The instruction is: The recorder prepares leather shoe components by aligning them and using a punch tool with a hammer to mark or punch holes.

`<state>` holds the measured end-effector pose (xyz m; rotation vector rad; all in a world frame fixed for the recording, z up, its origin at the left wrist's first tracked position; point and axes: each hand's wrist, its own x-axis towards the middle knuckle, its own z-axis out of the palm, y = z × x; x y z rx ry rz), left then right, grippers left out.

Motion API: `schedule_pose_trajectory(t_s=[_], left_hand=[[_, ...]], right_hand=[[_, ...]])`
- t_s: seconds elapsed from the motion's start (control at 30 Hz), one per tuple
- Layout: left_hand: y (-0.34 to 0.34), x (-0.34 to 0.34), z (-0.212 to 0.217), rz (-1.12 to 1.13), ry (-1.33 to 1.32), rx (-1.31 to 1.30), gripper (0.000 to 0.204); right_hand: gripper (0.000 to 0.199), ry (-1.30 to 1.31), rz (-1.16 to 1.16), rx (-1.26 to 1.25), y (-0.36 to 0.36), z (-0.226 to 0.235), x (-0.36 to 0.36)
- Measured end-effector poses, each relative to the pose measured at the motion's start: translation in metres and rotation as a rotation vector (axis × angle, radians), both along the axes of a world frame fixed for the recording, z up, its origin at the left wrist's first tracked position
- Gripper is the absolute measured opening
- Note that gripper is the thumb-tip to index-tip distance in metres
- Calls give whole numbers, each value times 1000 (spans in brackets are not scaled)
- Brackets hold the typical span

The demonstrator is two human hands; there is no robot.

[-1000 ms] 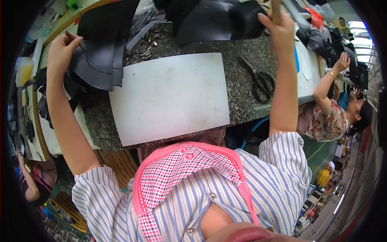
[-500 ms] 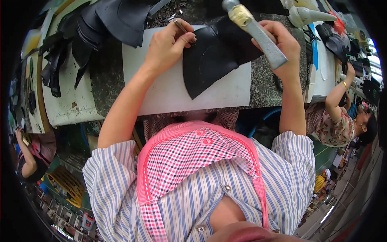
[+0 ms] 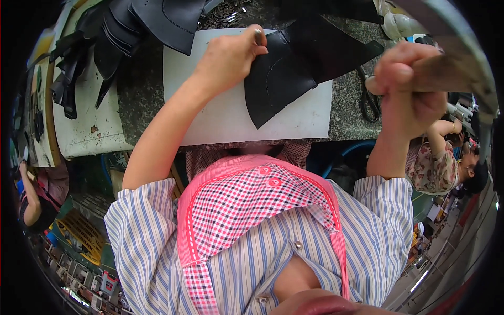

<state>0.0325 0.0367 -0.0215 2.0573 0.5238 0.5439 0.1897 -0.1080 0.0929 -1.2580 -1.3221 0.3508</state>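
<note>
My left hand (image 3: pixel 231 59) is closed around a small metal rod-shaped tool (image 3: pixel 258 34), probably a punch. Its top end shows above my fingers; its lower end is hidden behind them. Beneath that hand lies a black leather-like piece (image 3: pixel 275 84) with a curved stitched line, spread over a white board (image 3: pixel 210 123). My right hand (image 3: pixel 408 86) is raised to the right, well apart from the piece, and grips a hammer (image 3: pixel 451 73) by its handle. The hammer looms close and blurred at the upper right.
A speckled stone slab (image 3: pixel 142 118) bears the board. Stacked black pieces (image 3: pixel 118 34) lie at the upper left, with small metal bits (image 3: pixel 231 20) beside them. Black-handled scissors (image 3: pixel 371 105) rest right of the board. Other people (image 3: pixel 438 157) sit at both sides; a yellow basket (image 3: pixel 81 241) stands lower left.
My right hand has left the black piece and swung up and right, lifting the hammer. My left hand has brought the metal tool from slanted to nearly upright over the piece's edge.
</note>
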Motion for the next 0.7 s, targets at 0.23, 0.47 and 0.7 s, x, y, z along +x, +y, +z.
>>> schedule_pose_trajectory(t_s=[0.23, 0.47, 0.7], left_hand=[[15, -4, 0, -19, 27, -436, 6], [7, -1, 14, -160, 174, 113, 4], [13, 7, -8, 41, -103, -233, 10]], right_hand=[[18, -485, -108, -458, 14, 5, 6], [13, -546, -78, -329, 22, 8, -1], [15, -523, -291, -355, 40, -18, 73]])
